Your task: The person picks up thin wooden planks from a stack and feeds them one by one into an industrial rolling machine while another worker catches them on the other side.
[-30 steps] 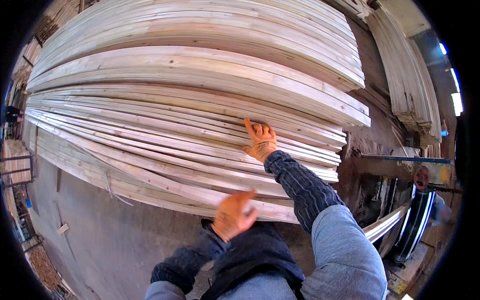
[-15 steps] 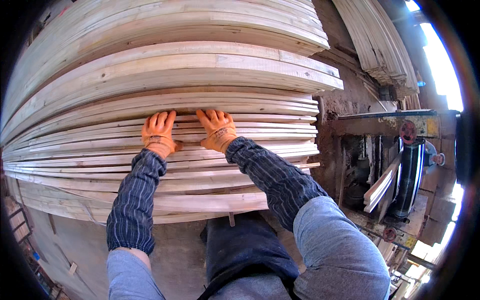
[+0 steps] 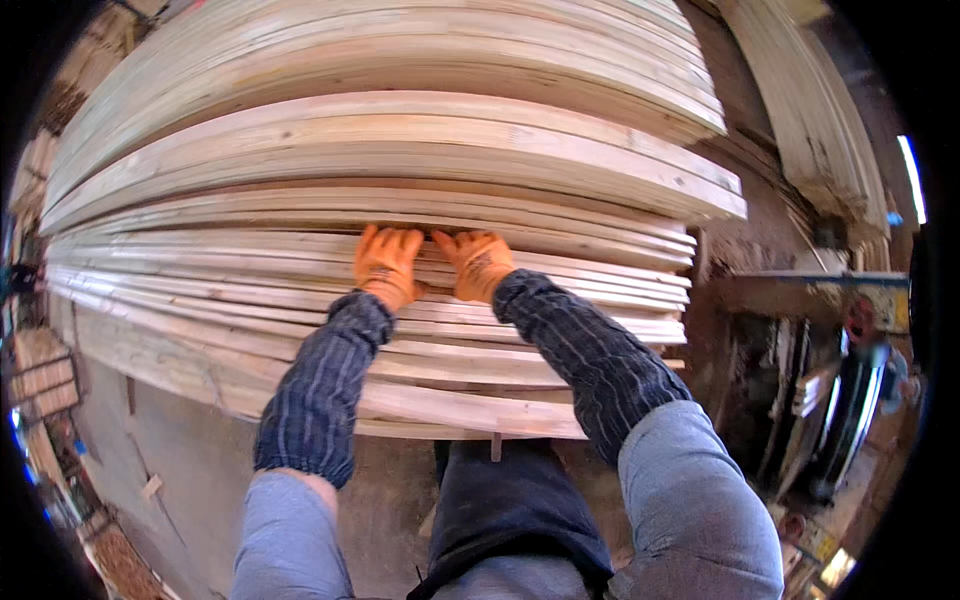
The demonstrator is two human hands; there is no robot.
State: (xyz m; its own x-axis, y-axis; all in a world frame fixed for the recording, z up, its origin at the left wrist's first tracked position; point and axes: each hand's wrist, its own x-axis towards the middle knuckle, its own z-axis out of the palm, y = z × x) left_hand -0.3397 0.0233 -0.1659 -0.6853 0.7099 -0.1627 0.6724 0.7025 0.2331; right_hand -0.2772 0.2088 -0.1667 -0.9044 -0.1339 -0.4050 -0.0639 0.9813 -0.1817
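Orange-gloved fingers (image 3: 385, 243) of both hands lie flat and spread, not clenched, tips tucked under the overhang of a thicker plank (image 3: 400, 150) above. Left hand (image 3: 388, 265) and right hand (image 3: 478, 263) press side by side on the thin boards (image 3: 560, 300) midway up the timber stack (image 3: 200, 290); dark striped sleeves run back toward the lower edge.

Risk, as judged: fingertips sit in the gap between layers, so a shifting plank could pinch them. Loose thin boards jut unevenly at the stack's right edge and might slide. Splinters possible.

No packages, labels or signs legible. Machinery (image 3: 850, 400) stands right of the stack, detail unclear.
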